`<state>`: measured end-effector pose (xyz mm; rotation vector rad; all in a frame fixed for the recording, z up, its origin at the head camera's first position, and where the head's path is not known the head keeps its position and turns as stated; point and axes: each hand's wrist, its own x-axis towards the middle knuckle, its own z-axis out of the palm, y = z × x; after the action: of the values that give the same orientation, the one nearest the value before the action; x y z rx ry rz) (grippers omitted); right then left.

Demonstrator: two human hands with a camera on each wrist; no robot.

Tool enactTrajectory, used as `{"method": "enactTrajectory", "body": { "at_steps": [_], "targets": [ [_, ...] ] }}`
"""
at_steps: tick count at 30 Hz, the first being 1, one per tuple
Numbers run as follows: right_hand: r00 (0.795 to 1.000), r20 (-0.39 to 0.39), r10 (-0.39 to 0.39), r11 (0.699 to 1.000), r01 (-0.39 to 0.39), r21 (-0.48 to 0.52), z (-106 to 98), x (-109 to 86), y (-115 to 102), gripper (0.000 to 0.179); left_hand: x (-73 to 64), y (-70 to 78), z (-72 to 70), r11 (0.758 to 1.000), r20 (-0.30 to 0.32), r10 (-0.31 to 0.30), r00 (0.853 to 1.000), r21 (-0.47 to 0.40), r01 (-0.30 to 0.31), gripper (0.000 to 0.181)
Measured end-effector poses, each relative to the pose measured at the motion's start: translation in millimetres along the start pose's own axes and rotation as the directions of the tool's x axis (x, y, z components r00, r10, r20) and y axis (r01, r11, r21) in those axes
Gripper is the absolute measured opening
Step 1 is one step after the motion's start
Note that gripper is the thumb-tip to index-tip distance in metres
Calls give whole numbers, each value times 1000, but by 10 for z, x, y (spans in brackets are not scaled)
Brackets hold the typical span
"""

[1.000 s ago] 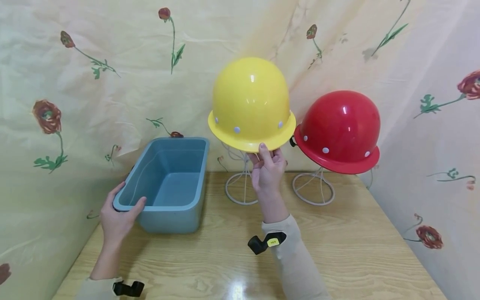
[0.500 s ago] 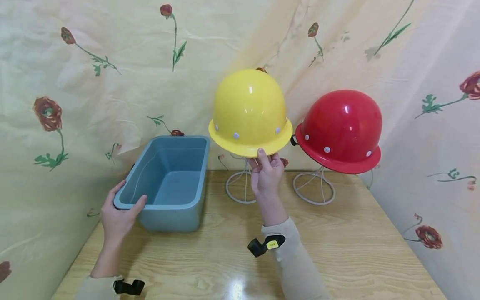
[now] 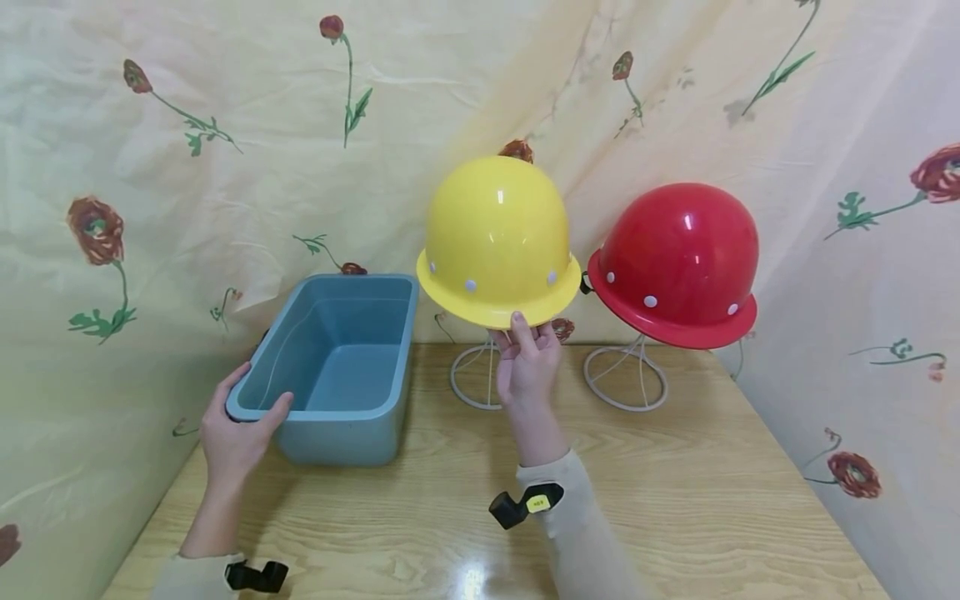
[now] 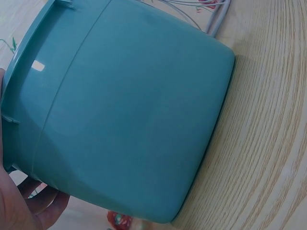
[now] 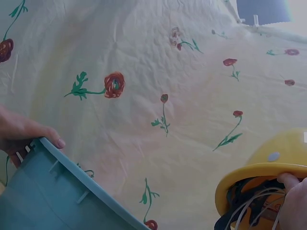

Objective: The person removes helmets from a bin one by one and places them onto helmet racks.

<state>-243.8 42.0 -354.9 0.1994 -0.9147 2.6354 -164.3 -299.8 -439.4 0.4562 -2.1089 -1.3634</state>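
Observation:
In the head view my right hand (image 3: 528, 362) holds a yellow hard hat (image 3: 498, 233) by the front of its brim, thumb on top and fingers below. The hat is upright over a white wire stand (image 3: 480, 407). In the right wrist view, stand wires (image 5: 254, 199) reach up into the hat among dark inner straps; the top of the stand is hidden. My left hand (image 3: 236, 433) grips the near left corner of a blue-grey plastic bin (image 3: 337, 442), its thumb over the rim. Curled fingers (image 4: 50, 208) show beside the bin wall in the left wrist view.
A red hard hat (image 3: 678, 258) sits tilted on a second wire stand (image 3: 626, 408), close to the right of the yellow one. Both stands and the bin are on a wood-grain table (image 3: 420, 517). Flower-print cloth (image 3: 247, 167) hangs behind and along both sides.
My right hand has brought the yellow hard hat down lower over its stand, shifting slightly left. The left hand, the bin and the red hard hat have stayed in place.

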Motion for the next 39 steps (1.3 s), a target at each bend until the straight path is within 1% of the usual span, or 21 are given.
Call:
{"method": "enactTrajectory", "body": {
  "at_steps": [6, 14, 22, 30, 35, 39],
  "targets": [
    [999, -44, -9, 999, 11, 36, -1, -42, 64, 20, -6, 2, 4, 1000, -1, 2, 1000, -1, -2, 76],
    [999, -43, -27, 999, 29, 46, -41, -55, 115, 19, -11, -4, -1, 1000, 2, -3, 1000, 8, 3, 76],
    [996, -83, 17, 999, -13, 48, -99, -71, 174, 16, 6, -30, -3, 1000, 9, -8, 1000, 18, 8, 78],
    [995, -92, 26, 1000, -25, 15, -119, -97, 230, 17, 5, -14, -11, 1000, -7, -6, 1000, 13, 6, 76],
    [991, -124, 47, 999, -50, -19, -120, -104, 234, 21, 10, -11, -13, 1000, -3, -11, 1000, 10, 11, 76],
    [986, -142, 86, 994, -95, -56, -133, -100, 221, 28, 13, -21, -12, 1000, 0, -14, 1000, 16, 14, 77]
  ]
}}
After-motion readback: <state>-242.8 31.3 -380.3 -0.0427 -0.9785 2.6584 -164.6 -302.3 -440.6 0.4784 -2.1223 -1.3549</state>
